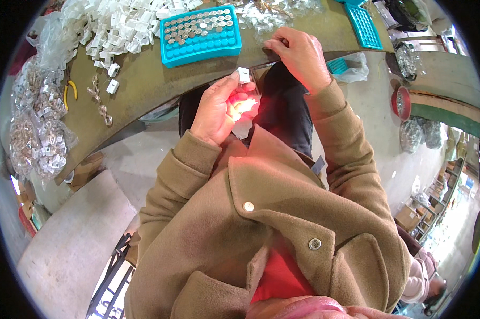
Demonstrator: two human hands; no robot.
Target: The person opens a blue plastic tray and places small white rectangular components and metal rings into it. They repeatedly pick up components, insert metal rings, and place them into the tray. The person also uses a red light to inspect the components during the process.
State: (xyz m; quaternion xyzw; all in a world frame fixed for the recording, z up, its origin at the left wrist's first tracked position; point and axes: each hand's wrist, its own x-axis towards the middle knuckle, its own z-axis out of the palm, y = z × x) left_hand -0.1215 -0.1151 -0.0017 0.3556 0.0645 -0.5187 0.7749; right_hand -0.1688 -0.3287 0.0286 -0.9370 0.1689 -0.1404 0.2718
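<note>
Head view: left hand (219, 109) pinches a small white clip (243, 74) at fingertip height for inspection; right hand (302, 53), fingers curled narrow, steadies on the bench edge (160, 90).

Olive-brown table (160, 85), its edge curving across the upper view. On it lie a turquoise tray (201, 36) with round pockets partly filled with metal discs, a heap of small white plastic parts (125, 26), clear bags of metal pieces (38, 133), yellow-handled pliers (70, 91), and a second turquoise tray (363, 24).
</note>
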